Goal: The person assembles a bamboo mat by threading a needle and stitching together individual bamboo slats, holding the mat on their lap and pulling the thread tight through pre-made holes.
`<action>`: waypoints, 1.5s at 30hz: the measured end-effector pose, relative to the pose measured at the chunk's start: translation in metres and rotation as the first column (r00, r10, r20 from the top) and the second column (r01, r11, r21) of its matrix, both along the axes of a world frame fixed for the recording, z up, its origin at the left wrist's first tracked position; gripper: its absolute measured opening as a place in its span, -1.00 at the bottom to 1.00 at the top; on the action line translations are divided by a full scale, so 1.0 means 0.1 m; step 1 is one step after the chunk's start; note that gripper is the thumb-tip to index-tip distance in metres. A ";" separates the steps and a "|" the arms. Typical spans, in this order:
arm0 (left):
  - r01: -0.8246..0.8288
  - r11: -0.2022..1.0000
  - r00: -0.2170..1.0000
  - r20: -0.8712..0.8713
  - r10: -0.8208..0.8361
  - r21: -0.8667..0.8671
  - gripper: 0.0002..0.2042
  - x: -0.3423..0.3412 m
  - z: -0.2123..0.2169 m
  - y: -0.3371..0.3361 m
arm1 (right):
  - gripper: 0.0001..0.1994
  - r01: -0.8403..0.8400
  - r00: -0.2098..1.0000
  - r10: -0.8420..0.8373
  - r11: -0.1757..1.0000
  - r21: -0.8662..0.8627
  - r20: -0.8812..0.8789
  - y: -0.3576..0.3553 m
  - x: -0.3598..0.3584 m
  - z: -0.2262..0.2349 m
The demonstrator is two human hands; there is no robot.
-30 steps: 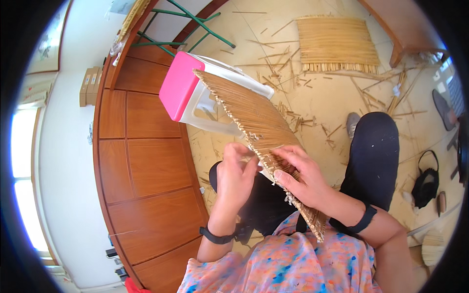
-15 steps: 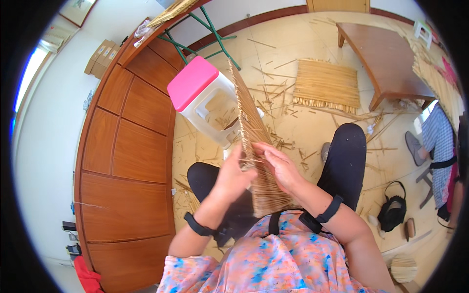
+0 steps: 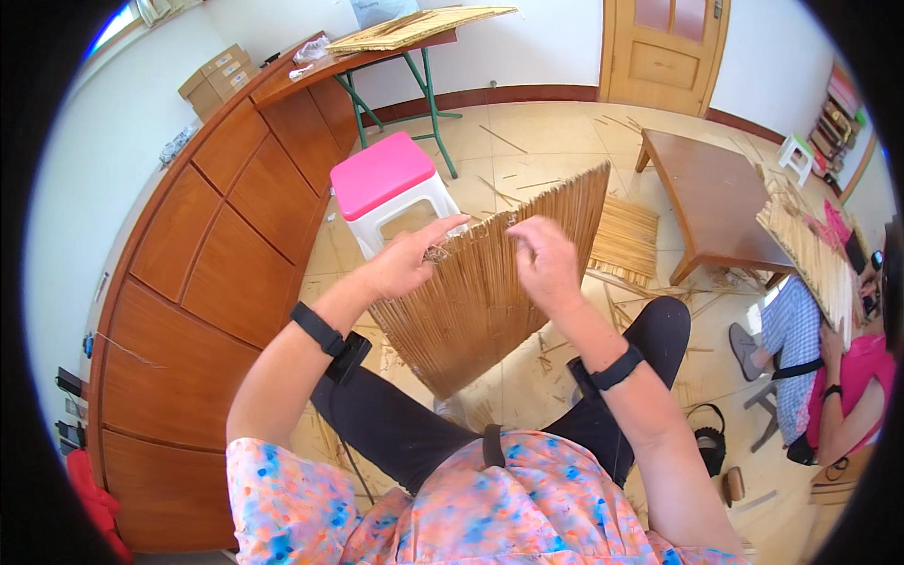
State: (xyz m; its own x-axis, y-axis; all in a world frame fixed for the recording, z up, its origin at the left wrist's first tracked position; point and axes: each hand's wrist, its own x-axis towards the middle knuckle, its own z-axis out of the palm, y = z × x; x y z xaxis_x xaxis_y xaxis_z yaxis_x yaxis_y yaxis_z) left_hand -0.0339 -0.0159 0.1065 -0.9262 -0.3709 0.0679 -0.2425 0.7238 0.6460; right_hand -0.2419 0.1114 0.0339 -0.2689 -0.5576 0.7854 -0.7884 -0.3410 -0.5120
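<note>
1. Since a moment ago, both hands have shifted to the woven straw mat's upper edge.
2. Left hand pinches a loose strand there, forefinger stretched along the edge.
3. Right hand, just beside, has its fingers curled together on the same edge.
4. From the fingers, the mat hangs down toward the lap, its edge running up-right; a pink stool stands beyond.

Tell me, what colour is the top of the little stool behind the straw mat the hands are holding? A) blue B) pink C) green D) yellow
B: the plastic stool just beyond the woven straw mat has a bright pink seat on white legs, while the left hand and right hand grip the mat's top edge.
</note>
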 end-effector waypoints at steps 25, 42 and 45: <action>-0.535 0.806 0.610 -0.776 0.160 -0.254 -0.79 -0.01 -0.36 0.36 | -0.68 -0.152 0.984 0.040 0.681 0.717 0.171 -0.14 -0.20 0.50; -0.322 0.894 0.396 -0.814 0.425 0.311 -0.94 -1.11 -1.12 0.68 | -0.58 0.028 0.998 -0.059 0.678 0.735 0.017 0.26 -0.23 0.44; -0.262 0.912 0.417 -0.815 0.403 0.317 -0.94 -1.11 -1.13 0.66 | -0.59 -0.060 0.993 -0.043 0.634 0.771 0.113 0.28 -0.27 0.48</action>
